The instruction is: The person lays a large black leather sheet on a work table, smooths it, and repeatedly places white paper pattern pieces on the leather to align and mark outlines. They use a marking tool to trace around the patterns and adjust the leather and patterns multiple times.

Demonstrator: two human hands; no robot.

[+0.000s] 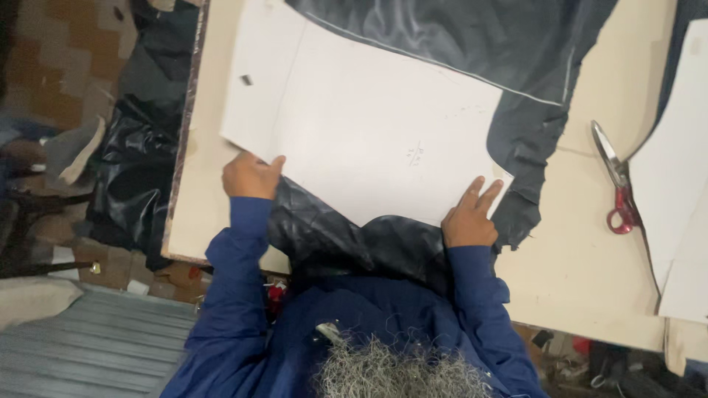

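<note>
Centrally, stiff white card pattern (361, 121) on glossy black leather (332, 228), left hand (249, 177) curled gripping its edge, right hand (468, 217) spread flat on it, red-handled scissors (616, 184) right.

We see paper pattern (361, 125) lying on leather sheet (516, 81), both on table (582, 273). Our left hand (249, 177) at pattern's left near corner, our right hand (469, 215) flat on its right near corner. Scissors (616, 180) on table right of leather, well apart from hands. More paper sheets (678, 177) just beyond scissors, at table's right edge.
</note>
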